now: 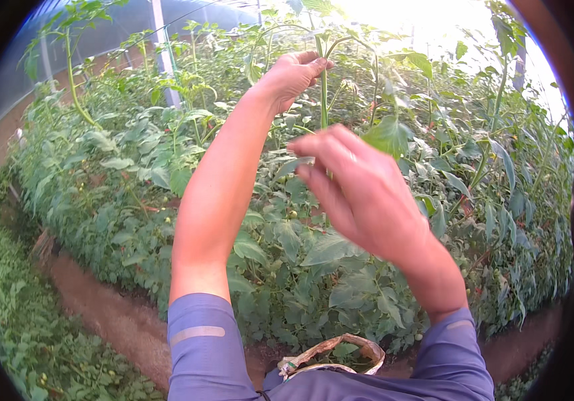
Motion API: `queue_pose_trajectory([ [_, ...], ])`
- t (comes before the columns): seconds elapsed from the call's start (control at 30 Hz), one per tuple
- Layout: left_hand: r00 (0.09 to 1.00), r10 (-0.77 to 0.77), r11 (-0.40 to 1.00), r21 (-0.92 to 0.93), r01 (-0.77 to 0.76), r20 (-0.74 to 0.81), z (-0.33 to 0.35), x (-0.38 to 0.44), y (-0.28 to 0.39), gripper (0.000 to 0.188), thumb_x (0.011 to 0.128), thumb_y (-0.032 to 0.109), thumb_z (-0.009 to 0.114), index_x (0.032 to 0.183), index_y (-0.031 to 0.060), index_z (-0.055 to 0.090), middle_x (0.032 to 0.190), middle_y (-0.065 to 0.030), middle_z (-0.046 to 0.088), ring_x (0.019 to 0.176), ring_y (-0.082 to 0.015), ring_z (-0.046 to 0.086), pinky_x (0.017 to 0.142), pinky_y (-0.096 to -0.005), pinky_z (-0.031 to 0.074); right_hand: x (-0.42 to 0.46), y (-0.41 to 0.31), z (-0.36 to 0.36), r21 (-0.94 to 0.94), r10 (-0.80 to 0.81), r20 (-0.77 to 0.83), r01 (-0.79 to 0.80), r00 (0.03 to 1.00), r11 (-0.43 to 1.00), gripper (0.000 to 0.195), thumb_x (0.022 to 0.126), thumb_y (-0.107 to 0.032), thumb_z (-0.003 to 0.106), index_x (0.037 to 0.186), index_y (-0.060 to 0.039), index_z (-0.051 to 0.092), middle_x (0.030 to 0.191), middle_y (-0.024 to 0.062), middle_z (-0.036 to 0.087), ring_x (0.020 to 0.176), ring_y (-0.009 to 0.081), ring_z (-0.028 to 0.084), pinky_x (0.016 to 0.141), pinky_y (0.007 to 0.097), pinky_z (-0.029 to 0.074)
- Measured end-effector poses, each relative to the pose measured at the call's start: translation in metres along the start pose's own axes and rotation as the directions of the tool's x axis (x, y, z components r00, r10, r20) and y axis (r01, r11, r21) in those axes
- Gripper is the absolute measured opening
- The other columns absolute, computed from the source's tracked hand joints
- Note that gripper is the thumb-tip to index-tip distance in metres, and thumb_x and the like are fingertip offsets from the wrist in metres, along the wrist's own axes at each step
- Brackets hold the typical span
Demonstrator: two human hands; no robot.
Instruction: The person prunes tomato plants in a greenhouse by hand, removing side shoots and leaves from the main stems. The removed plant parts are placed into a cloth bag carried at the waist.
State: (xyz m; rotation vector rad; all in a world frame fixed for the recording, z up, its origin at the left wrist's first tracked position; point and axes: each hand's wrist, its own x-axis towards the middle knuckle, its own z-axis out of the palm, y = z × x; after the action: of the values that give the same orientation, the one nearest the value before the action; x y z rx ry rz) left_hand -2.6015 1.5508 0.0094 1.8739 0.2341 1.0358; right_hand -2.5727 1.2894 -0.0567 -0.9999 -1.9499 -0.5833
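My left hand (299, 75) reaches up and pinches the upper stem of a tall tomato plant (324, 95) between thumb and fingers. Lower and to the right, my right hand (354, 185) is blurred, its thumb and fingers apart beside a leaf (294, 167). That hand covers part of the stem below. A broad green leaf (389, 136) hangs to the right of the stem. Small green tomatoes (293, 214) show among the foliage beneath the hands.
Dense tomato plants fill the bed ahead. A pale post (164, 55) stands at the upper left, with a green string (172, 57) beside it. A dirt path (106, 313) runs at the lower left. An open bag (374, 351) with greenery inside is at my waist.
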Motion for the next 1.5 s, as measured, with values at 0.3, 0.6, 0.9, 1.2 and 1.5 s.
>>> queue_pose_trajectory([
  [0.3,0.999,0.031,0.901,-0.432,-0.033,-0.010,0.026,-0.008,-0.009,0.048,0.088,0.014,0.080,0.128,-0.0046,0.064,0.118,-0.0148,0.070,0.108,-0.0201,0.066,0.097,-0.0357,0.051,0.091,0.103,0.024,-0.541,0.296,-0.362,-0.458,0.884,0.705,0.034,0.095,-0.018,0.067,0.123,0.0000,0.059,0.110,0.0279,0.069,0.096,0.0419,0.071,0.080,0.0465,0.056],
  [0.6,0.979,0.180,0.810,-0.578,-0.095,0.092,0.014,0.004,-0.026,0.040,0.090,0.011,0.078,0.126,-0.0052,0.067,0.113,-0.0111,0.073,0.099,-0.0144,0.067,0.086,-0.0292,0.053,0.106,0.109,0.051,-0.535,0.204,-0.503,-0.488,0.840,0.689,0.023,0.089,-0.014,0.071,0.108,-0.0069,0.060,0.080,0.0133,0.074,0.070,0.0311,0.073,0.063,0.0426,0.055],
  [0.9,0.977,0.180,0.803,-0.591,-0.078,0.116,0.013,-0.005,-0.026,0.043,0.100,0.018,0.068,0.135,-0.0039,0.056,0.115,-0.0104,0.069,0.099,-0.0152,0.063,0.083,-0.0328,0.052,0.112,0.049,0.005,-0.424,0.062,-0.564,-0.353,0.823,0.834,0.027,0.094,-0.006,0.064,0.121,-0.0049,0.063,0.094,0.0132,0.076,0.073,0.0175,0.073,0.063,0.0309,0.056],
  [1.2,0.944,0.120,0.555,-0.809,0.194,0.309,0.012,0.021,-0.037,0.026,0.105,0.035,0.055,0.107,0.0095,0.059,0.089,-0.0035,0.059,0.081,-0.0164,0.055,0.072,-0.0349,0.046,0.186,0.061,-0.105,-0.640,-0.023,-0.264,-0.158,0.964,0.752,0.022,0.092,-0.018,0.056,0.084,0.0017,0.064,0.076,0.0204,0.062,0.066,0.0311,0.061,0.064,0.0423,0.050],
  [1.5,0.903,0.084,0.455,-0.822,0.342,0.422,0.008,0.035,-0.044,0.029,0.103,0.038,0.054,0.106,0.0090,0.056,0.084,-0.0107,0.061,0.083,-0.0269,0.061,0.076,-0.0465,0.048,0.202,0.126,-0.089,-0.586,0.023,0.121,0.053,0.992,0.808,0.036,0.087,-0.006,0.051,0.119,0.0001,0.067,0.108,0.0269,0.069,0.098,0.0326,0.070,0.087,0.0425,0.054],
])
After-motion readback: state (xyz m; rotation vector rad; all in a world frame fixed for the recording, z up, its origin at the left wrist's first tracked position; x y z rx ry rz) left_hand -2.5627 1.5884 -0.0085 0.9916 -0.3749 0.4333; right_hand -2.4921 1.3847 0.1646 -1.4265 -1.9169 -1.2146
